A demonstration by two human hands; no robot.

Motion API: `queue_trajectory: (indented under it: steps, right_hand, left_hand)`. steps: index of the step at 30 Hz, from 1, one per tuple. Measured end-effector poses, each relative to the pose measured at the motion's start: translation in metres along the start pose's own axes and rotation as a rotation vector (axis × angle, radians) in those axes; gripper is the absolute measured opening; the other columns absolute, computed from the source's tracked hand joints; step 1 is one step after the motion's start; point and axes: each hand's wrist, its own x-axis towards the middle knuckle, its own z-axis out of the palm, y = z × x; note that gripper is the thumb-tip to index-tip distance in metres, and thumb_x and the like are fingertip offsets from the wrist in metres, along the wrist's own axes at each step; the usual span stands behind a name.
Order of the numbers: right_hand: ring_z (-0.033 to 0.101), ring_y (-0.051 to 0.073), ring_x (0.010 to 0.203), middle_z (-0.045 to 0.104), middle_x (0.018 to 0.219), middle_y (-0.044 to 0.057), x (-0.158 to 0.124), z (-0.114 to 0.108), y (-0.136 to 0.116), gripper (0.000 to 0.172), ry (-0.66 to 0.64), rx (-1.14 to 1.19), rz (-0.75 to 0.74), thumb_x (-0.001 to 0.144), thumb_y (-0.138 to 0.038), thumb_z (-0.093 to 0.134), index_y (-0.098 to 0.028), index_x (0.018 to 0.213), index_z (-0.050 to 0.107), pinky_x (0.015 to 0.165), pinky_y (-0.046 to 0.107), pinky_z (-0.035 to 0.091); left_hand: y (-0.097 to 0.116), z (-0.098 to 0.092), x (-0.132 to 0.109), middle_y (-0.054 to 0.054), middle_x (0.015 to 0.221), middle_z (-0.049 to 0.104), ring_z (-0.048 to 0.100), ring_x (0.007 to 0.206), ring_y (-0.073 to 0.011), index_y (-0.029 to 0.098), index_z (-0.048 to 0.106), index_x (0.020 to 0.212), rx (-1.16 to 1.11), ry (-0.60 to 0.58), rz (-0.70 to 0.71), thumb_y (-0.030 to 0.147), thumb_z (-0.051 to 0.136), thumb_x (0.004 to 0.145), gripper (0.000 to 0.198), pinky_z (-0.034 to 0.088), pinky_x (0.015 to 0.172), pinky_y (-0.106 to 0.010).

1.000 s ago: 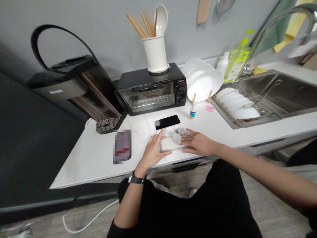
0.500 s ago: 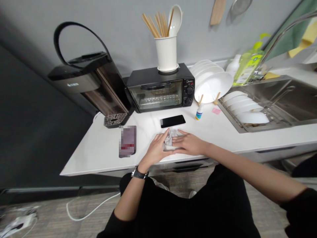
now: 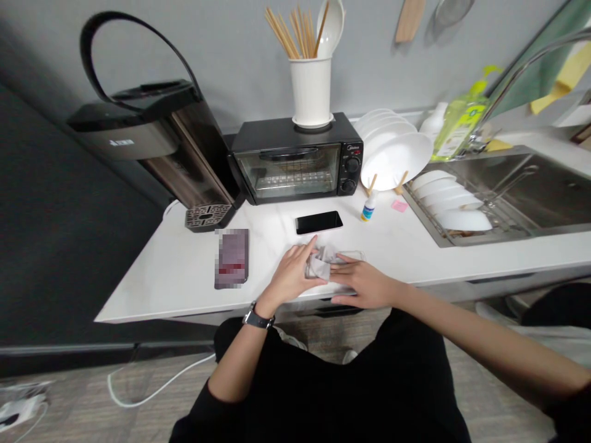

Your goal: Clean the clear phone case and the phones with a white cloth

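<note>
At the counter's front edge lies a clear phone case [image 3: 359, 253], partly hidden under my hands. My left hand [image 3: 292, 274] grips its left end between thumb and fingers. A crumpled light-grey cloth [image 3: 321, 263] sits bunched in the case, between both hands. My right hand [image 3: 367, 283] presses the cloth with its fingertips, its thumb towards me at the counter edge. Just behind the hands a black-screened phone [image 3: 319, 223] lies flat. A small white bottle with a blue and yellow label [image 3: 368, 208] stands to its right.
A blurred-out purple item [image 3: 232, 258] lies at left, before a water dispenser [image 3: 184, 147]. Behind are a toaster oven [image 3: 295, 163] with a chopstick holder [image 3: 311, 92], plates [image 3: 394, 160] and a pink sticky note [image 3: 399, 205]. The sink [image 3: 530, 209] with bowls is right.
My right hand has shifted right and towards me, and its thumb has come away from my left thumb. The case's right end now shows. The whole view has shifted slightly.
</note>
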Motion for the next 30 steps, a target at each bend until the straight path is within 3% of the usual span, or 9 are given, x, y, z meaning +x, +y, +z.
queue_trajectory:
  steps: [3,5,10,13,15,20,25,27,30]
  right_hand:
    - [0.061,0.027,0.135,0.072,0.134,0.013,0.031,0.008,0.009,0.045,0.012,-0.066,-0.044,0.103,-0.052,0.057,-0.019,0.132,0.067,0.129,0.052,0.024]
    - [0.062,0.027,0.134,0.071,0.137,0.014,0.035,0.004,0.019,0.047,0.004,-0.118,-0.056,0.105,-0.052,0.054,-0.019,0.135,0.066,0.128,0.053,0.025]
    - [0.061,0.030,0.135,0.071,0.137,0.014,-0.015,-0.020,0.034,0.043,-0.013,-0.178,0.031,0.105,-0.048,0.053,-0.020,0.136,0.064,0.125,0.057,0.031]
    - [0.062,0.031,0.133,0.075,0.128,0.013,-0.046,-0.033,0.029,0.036,-0.036,-0.159,0.104,0.105,-0.045,0.054,-0.021,0.129,0.067,0.124,0.058,0.032]
    - [0.063,0.030,0.132,0.076,0.125,0.012,-0.051,-0.033,0.019,0.036,-0.049,-0.111,0.109,0.104,-0.045,0.056,-0.021,0.128,0.068,0.125,0.057,0.031]
    - [0.064,0.028,0.130,0.073,0.133,0.012,-0.010,-0.011,-0.003,0.047,-0.023,0.000,0.026,0.102,-0.053,0.058,-0.022,0.137,0.064,0.128,0.051,0.028]
    - [0.067,0.025,0.126,0.075,0.130,0.010,0.039,0.002,0.011,0.040,-0.022,-0.044,-0.049,0.106,-0.052,0.052,-0.023,0.124,0.071,0.128,0.052,0.025]
    - [0.066,0.024,0.127,0.074,0.131,0.010,0.039,-0.002,0.023,0.038,-0.008,-0.063,-0.048,0.107,-0.050,0.050,-0.023,0.124,0.071,0.128,0.052,0.026]
    - [0.065,0.027,0.130,0.072,0.134,0.012,0.010,-0.012,0.036,0.041,-0.006,-0.081,-0.011,0.106,-0.051,0.052,-0.022,0.128,0.070,0.127,0.053,0.028]
  left_hand:
    - [-0.001,-0.001,-0.004,-0.011,0.139,0.061,0.054,0.123,-0.0324,0.029,0.017,0.168,0.017,0.007,-0.019,0.047,0.085,0.081,0.112,0.046,0.106,-0.046]
    - [-0.002,-0.002,-0.007,-0.013,0.139,0.060,0.053,0.124,-0.0336,0.028,0.018,0.167,0.039,0.020,-0.043,0.049,0.084,0.082,0.110,0.046,0.106,-0.048]
    - [-0.001,0.000,-0.005,-0.010,0.136,0.063,0.054,0.121,-0.0335,0.029,0.015,0.168,0.034,0.031,-0.053,0.050,0.084,0.081,0.113,0.045,0.107,-0.049]
    - [-0.001,0.001,-0.002,-0.008,0.137,0.063,0.054,0.121,-0.0333,0.031,0.013,0.168,0.015,0.032,-0.047,0.048,0.086,0.080,0.116,0.043,0.107,-0.048]
    - [0.000,0.001,0.000,-0.008,0.137,0.063,0.054,0.122,-0.0336,0.032,0.012,0.168,0.001,0.020,-0.045,0.048,0.087,0.079,0.118,0.043,0.108,-0.049]
    - [0.000,-0.001,-0.001,-0.009,0.138,0.063,0.053,0.124,-0.0339,0.031,0.010,0.168,-0.020,0.004,-0.028,0.046,0.089,0.077,0.121,0.044,0.108,-0.048]
    - [0.000,-0.003,-0.006,-0.012,0.137,0.061,0.055,0.123,-0.0325,0.030,0.018,0.167,-0.011,0.005,-0.059,0.050,0.084,0.082,0.110,0.047,0.106,-0.047]
    - [0.000,-0.004,-0.006,-0.014,0.141,0.058,0.053,0.126,-0.0329,0.028,0.019,0.167,0.008,0.007,-0.072,0.054,0.082,0.083,0.109,0.046,0.107,-0.047]
    - [0.000,-0.003,-0.006,-0.013,0.142,0.059,0.052,0.126,-0.0331,0.027,0.017,0.167,0.016,0.009,-0.078,0.054,0.083,0.082,0.111,0.044,0.109,-0.048]
